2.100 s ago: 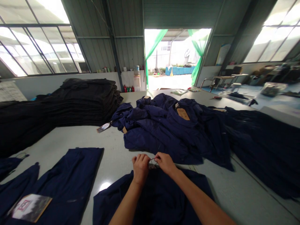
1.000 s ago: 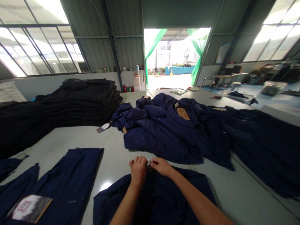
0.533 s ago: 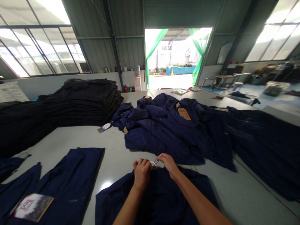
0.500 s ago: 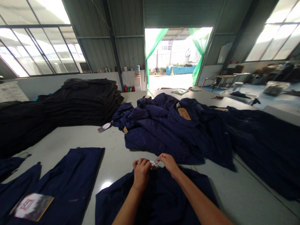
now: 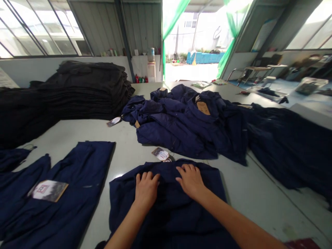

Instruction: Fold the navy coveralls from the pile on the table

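Observation:
A dark navy garment (image 5: 168, 214) lies folded on the table right in front of me. My left hand (image 5: 146, 188) rests on its upper left part, fingers bent and somewhat apart on the cloth. On the upper right part lies my right hand (image 5: 190, 180), fingers spread over the fabric, thumb towards the middle. Just beyond the garment's top edge, a printed hang tag (image 5: 160, 154) lies on the table, its thin string running back to the collar area. Neither hand touches the tag.
Rumpled navy jackets (image 5: 178, 121) lie beyond, one with a brown tag (image 5: 203, 108). Tall black garment stacks (image 5: 90, 93) stand at left. Folded navy garments (image 5: 85, 180) with a tag (image 5: 49, 191) lie nearer left. More dark clothing (image 5: 287, 145) covers the right side.
Both hands have let go of the hang tag and its string and come back towards me onto the garment, moving apart. The tag now lies flat beyond it. The view has tilted down.

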A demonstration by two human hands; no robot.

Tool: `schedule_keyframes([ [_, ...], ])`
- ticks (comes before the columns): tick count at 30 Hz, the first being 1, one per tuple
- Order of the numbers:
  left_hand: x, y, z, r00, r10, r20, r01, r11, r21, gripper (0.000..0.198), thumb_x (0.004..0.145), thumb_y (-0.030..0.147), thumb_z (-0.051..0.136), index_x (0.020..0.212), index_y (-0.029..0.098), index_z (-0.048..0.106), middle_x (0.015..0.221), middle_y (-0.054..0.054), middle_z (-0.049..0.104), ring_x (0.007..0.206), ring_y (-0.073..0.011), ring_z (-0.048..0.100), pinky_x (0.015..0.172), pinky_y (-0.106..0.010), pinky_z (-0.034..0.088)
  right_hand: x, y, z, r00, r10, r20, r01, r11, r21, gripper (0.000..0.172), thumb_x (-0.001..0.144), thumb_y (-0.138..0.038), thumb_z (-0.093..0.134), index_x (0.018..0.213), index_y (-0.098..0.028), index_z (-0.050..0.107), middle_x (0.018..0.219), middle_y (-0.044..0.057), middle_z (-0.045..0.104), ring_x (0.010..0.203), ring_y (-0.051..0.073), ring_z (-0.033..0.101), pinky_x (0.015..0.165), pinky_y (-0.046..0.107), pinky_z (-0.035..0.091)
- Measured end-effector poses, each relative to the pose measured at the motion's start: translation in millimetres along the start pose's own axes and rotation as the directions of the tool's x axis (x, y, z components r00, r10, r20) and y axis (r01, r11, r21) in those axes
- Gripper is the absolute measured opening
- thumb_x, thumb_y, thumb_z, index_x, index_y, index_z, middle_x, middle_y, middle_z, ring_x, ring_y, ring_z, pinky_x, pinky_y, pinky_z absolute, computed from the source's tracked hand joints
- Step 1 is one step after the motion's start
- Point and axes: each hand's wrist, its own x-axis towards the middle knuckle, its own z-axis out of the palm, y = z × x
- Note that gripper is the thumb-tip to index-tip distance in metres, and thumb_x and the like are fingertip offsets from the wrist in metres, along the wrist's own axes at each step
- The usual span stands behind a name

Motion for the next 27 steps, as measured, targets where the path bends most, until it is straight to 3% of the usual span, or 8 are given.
schedule_keyframes([
  [3, -14.0, -13.3, 23.1, 0.994, -0.045, 0.099, 0.043, 0.999, 0.026, 0.050, 0.084, 0.043, 0.038, 0.133, 0.038, 0.029, 0.135, -0.007, 0.043, 0.122, -0.0294, 0.037, 0.097, -0.056, 0.022, -17.3, 6.5, 26.2, 0.995, 0.041, 0.093, -0.035, 0.997, -0.062, 0.056, 0.082, -0.052, 0.039, 0.135, -0.034, 0.030, 0.146, 0.004, 0.021, 0.131, 0.035, 0.011, 0.099, 0.060, 0.006],
  [6, -11.0, -21.5, 37.7, 0.989, -0.021, 0.145, 0.019, 1.000, 0.011, 0.054, 0.087, 0.045, 0.029, 0.138, 0.033, 0.016, 0.142, -0.005, 0.032, 0.130, -0.0251, 0.028, 0.104, -0.054, 0.016, -16.2, 12.9, 41.5, 0.989, 0.050, 0.142, -0.041, 0.997, -0.062, 0.057, 0.085, -0.052, 0.032, 0.138, -0.037, 0.015, 0.149, -0.001, 0.005, 0.133, 0.032, -0.003, 0.098, 0.064, -0.001],
  [9, -15.8, -16.9, 30.5, 0.986, -0.031, 0.167, 0.033, 0.999, -0.009, 0.055, 0.087, 0.045, 0.028, 0.138, 0.032, 0.012, 0.146, -0.005, 0.022, 0.133, -0.0275, 0.020, 0.102, -0.059, 0.013, -22.9, 10.2, 36.1, 0.982, 0.057, 0.179, -0.051, 0.998, -0.037, 0.058, 0.085, -0.052, 0.031, 0.138, -0.038, 0.012, 0.149, 0.000, 0.003, 0.133, 0.034, -0.006, 0.097, 0.065, 0.000],
  [13, -54.0, -3.1, 11.8, 0.972, 0.003, 0.234, 0.015, 0.997, -0.071, 0.051, 0.085, 0.048, 0.031, 0.132, 0.049, 0.011, 0.149, 0.005, 0.008, 0.133, -0.0386, 0.004, 0.093, -0.072, 0.010, -64.2, -0.7, 26.0, 0.980, -0.054, 0.192, 0.046, 0.998, 0.044, 0.058, 0.082, -0.055, 0.036, 0.135, -0.047, 0.013, 0.149, -0.005, 0.003, 0.130, 0.041, -0.010, 0.094, 0.070, 0.000],
  [18, -90.5, 0.7, 18.5, 0.946, -0.029, 0.322, 0.057, 0.995, -0.078, 0.056, 0.080, 0.052, 0.039, 0.131, 0.050, 0.016, 0.149, 0.004, 0.011, 0.131, -0.0454, 0.000, 0.090, -0.074, 0.006, -100.2, -3.0, 41.6, 0.963, -0.098, 0.252, 0.088, 0.995, 0.051, 0.061, 0.077, -0.056, 0.045, 0.132, -0.051, 0.018, 0.149, -0.007, 0.005, 0.129, 0.044, -0.009, 0.093, 0.071, -0.004],
  [23, -89.6, 1.3, 1.3, 0.961, -0.030, 0.276, 0.057, 0.994, -0.090, 0.060, 0.072, 0.039, 0.055, 0.128, 0.046, 0.034, 0.146, -0.002, 0.024, 0.130, -0.0402, 0.016, 0.093, -0.068, 0.013, -105.7, -3.0, 26.3, 0.970, -0.086, 0.227, 0.072, 0.995, 0.072, 0.063, 0.075, -0.043, 0.053, 0.132, -0.044, 0.027, 0.147, -0.001, 0.017, 0.131, 0.040, 0.008, 0.096, 0.066, 0.012],
  [25, -93.1, 0.8, -16.0, 0.963, 0.015, 0.268, 0.012, 0.995, -0.096, 0.039, 0.073, 0.029, 0.054, 0.111, 0.039, 0.055, 0.127, -0.003, 0.050, 0.121, -0.0288, 0.039, 0.097, -0.056, 0.022, -114.2, -3.4, 12.8, 0.981, -0.095, 0.169, 0.085, 0.995, 0.060, 0.055, 0.074, -0.037, 0.055, 0.126, -0.033, 0.042, 0.137, 0.007, 0.037, 0.125, 0.034, 0.028, 0.097, 0.055, 0.024],
  [27, -100.1, -0.5, -30.4, 0.919, 0.028, 0.394, 0.001, 0.997, -0.074, 0.019, 0.072, 0.022, 0.054, 0.085, 0.030, 0.066, 0.097, -0.002, 0.065, 0.101, -0.0208, 0.055, 0.094, -0.044, 0.032, -124.8, -3.2, 2.8, 0.977, -0.082, 0.199, 0.079, 0.997, 0.023, 0.040, 0.072, -0.034, 0.057, 0.110, -0.022, 0.056, 0.116, 0.012, 0.054, 0.110, 0.030, 0.047, 0.090, 0.046, 0.035],
])
